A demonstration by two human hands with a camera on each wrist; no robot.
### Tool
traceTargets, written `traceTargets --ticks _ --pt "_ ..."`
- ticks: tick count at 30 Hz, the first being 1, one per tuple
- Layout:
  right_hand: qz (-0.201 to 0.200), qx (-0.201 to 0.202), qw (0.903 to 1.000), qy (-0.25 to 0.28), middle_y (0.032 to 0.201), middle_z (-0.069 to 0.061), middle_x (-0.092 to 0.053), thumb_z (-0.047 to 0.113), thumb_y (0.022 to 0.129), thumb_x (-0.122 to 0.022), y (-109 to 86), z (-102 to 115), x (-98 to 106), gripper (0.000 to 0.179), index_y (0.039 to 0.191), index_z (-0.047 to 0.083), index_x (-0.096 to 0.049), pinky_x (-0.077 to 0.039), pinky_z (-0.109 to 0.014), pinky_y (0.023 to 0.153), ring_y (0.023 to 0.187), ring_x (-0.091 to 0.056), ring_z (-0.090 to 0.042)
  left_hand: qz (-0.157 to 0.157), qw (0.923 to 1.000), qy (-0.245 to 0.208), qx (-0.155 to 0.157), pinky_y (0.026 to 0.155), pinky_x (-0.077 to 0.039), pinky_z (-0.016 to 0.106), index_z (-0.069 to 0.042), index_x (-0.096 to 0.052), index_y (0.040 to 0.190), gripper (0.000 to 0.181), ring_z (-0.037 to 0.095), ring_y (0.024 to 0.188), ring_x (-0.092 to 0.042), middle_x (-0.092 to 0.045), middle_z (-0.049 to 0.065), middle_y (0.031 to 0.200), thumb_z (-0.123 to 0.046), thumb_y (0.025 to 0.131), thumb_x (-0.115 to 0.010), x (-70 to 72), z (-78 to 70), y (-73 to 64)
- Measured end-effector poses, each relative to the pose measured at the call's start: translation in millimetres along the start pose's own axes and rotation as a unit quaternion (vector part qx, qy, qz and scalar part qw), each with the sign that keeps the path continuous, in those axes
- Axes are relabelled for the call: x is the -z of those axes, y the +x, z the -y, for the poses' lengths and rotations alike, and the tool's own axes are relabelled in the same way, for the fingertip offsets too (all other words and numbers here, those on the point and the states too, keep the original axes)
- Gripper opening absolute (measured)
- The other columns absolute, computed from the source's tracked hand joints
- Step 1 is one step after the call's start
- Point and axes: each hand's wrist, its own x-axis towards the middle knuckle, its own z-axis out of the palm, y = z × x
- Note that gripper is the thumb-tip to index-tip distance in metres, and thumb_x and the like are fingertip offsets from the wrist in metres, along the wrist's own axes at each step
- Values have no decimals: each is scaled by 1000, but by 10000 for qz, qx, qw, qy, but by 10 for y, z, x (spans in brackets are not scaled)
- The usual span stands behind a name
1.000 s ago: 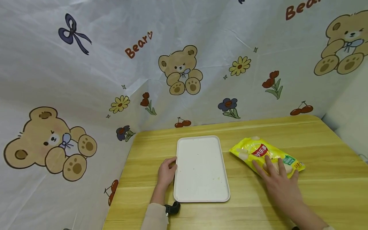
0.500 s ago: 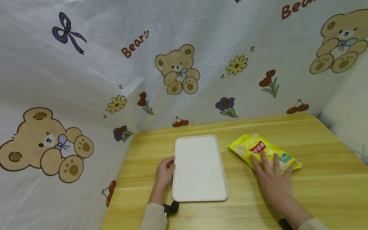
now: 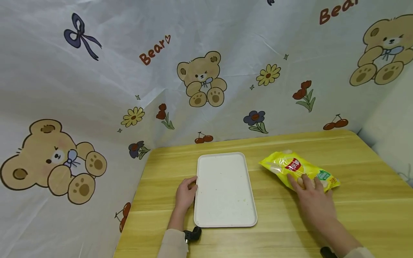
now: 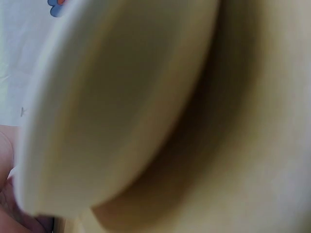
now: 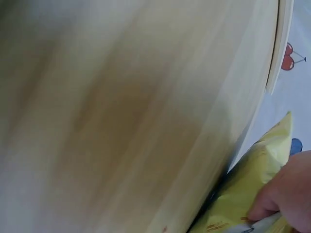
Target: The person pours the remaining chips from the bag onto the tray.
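Note:
A white rectangular tray (image 3: 224,190) lies on the wooden table, a few crumbs on its surface. At its left rim my left hand (image 3: 185,195) holds the edge between thumb and fingers. The left wrist view is mostly filled by the blurred tray side (image 4: 121,97), with part of the hand (image 4: 7,194) at lower left. To the tray's right lies a yellow bag of potato chips (image 3: 277,163). My right hand (image 3: 317,208) grips the bag's near side, fingers bent over its top. In the right wrist view a digit digs into the crinkled bag (image 5: 252,179).
The wooden table (image 3: 277,229) runs back to a white cloth (image 3: 238,43) printed with bears, flowers and cherries, which also hangs on the left. A black wrist strap (image 3: 193,234) sits by the tray's lower left corner. A pale wall (image 3: 395,143) stands at the right.
The right hand's spread fingers have drawn together and bent onto the chip bag, which has shifted slightly. The left hand and tray stay in place; the head view sways a little.

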Motion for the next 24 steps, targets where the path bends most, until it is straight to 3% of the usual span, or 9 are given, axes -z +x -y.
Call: traceTargets --ticks 7,13,15,20,24 --pt "-356 19 9988 343 143 -25 -44 -7 88 -61 -34 -93 19 87 159 30 -26 -39 -81 84 126 -40 -60 -46 10000 62 -28 77 -51 29 -15 -72 125 33 16 91 -62 -69 7 123 -9 92 -69 -10 5 2" --pt "-1064 158 9915 734 138 -26 -50 -16 77 -62 -44 -134 45 94 157 24 -32 -46 -73 84 118 -47 -56 -15 10000 41 29 77 -51 29 -16 -72 125 33 16 91 -62 -69 6 123 -10 93 -69 -11 7 1" --pt "-1222 130 9887 862 137 -25 -50 -18 76 -61 -50 -142 49 96 157 24 -33 -49 -70 79 118 -47 -53 -6 10000 36 37 77 -51 30 -16 -72 125 33 16 91 -62 -69 6 123 -10 93 -68 -11 5 0" --pt "-1577 -65 9788 1303 138 -20 -51 -20 71 -57 -58 -157 50 99 156 26 -36 -51 -57 49 119 -48 -49 -3 10000 31 38 76 -51 30 -16 -72 125 33 16 90 -61 -69 6 123 -10 93 -68 -10 2 2" --pt "-2015 -119 9669 1559 134 -18 -56 -20 70 -53 -54 -162 50 95 153 25 -43 -50 -58 49 116 -51 -47 -6 10000 23 31 75 -51 29 -16 -72 125 33 15 90 -62 -69 6 122 -9 93 -68 -12 8 5"
